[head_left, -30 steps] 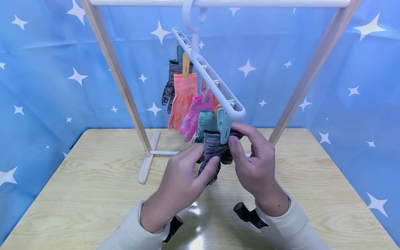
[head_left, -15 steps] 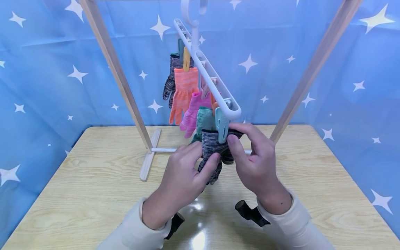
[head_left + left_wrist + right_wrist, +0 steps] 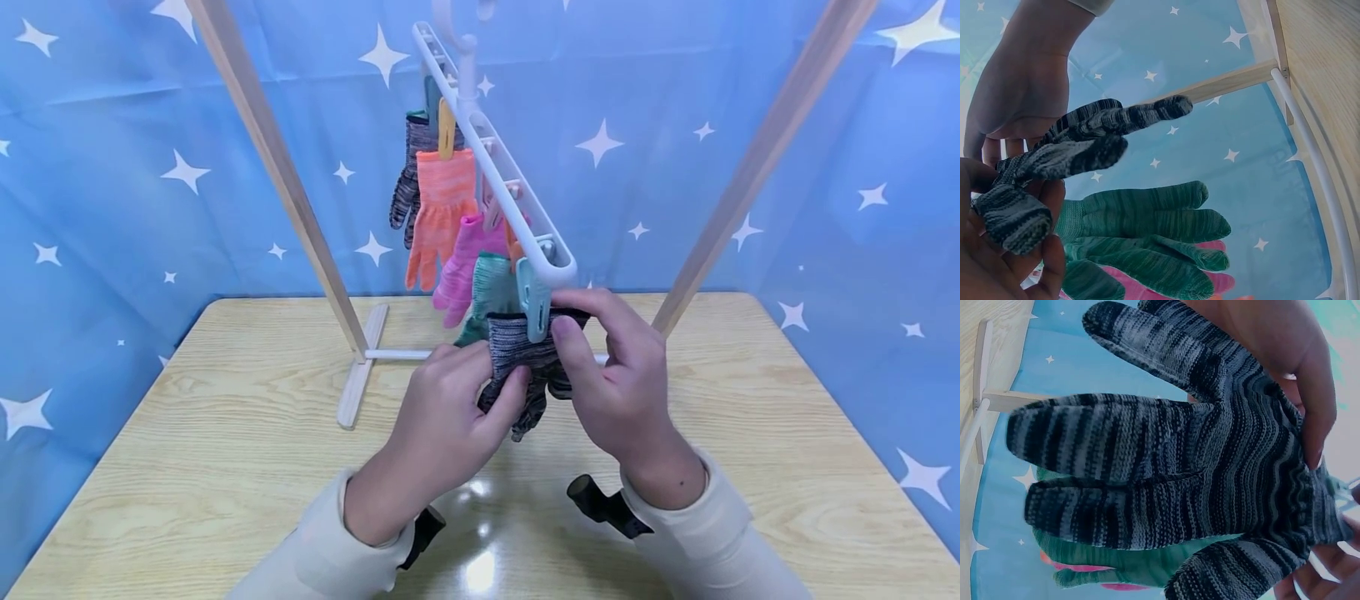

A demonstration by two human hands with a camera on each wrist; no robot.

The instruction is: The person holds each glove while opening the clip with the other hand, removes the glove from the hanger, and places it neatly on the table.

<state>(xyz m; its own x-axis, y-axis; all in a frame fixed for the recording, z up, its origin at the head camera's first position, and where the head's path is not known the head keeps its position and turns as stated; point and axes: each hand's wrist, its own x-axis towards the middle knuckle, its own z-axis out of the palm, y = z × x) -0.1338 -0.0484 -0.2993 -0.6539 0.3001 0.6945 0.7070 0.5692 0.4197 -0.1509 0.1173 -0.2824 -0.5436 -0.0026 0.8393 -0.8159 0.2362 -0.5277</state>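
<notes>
Backdrop (image 3: 112, 217) cloth in blue, scattered with white stars, rises behind everything and along both sides. In front of it spreads a table (image 3: 187, 433) with a pale wood-grain top. A wooden rack (image 3: 274, 167) stands on the table, a white bar (image 3: 397, 355) running low between its two posts. Between those posts a white hanger (image 3: 477, 146) slants from the far left toward the near right. Pale sleeves (image 3: 315, 542) reach in from the lower edge.

The left hand (image 3: 450, 408) pinches a grey-and-black striped glove (image 3: 513, 337), thumb in front and fingers behind. The right hand (image 3: 622, 375) pinches that glove's cuff at its right side, thumb on the front and forefinger along the top. The glove is just below the hanger's near end, its knitted fingers pointing down. Beyond it, in a row under the hanger, come a green glove (image 3: 491, 287), a pink glove (image 3: 465, 267), an orange glove (image 3: 444, 192) and a dark striped glove (image 3: 414, 150).

A black device (image 3: 423, 533) shows at each wrist. Smallest are the pegs: a light blue peg (image 3: 532, 300) lies over the held cuff, just beside the right thumb, and a yellow peg (image 3: 446, 129) is on the orange glove's cuff.
</notes>
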